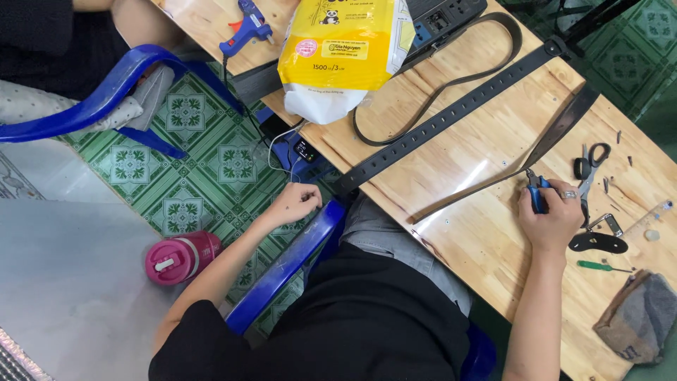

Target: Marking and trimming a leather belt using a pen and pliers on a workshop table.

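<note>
Right hand (553,219) grip encloses blue-handled pliers (536,192), nose touching the black strap (486,180).

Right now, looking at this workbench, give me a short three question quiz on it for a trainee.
1. True or false: the right hand grips a blue-handled tool at the end of a dark strap.
2. What does the left hand rest on? A) the pink bottle B) the blue chair arm C) the yellow bag
3. Which tool lies on the wooden table just beyond the right hand, beside the ruler?

Key
1. True.
2. B: it rests at the end of the chair arm, off the table.
3. The scissors.
</note>
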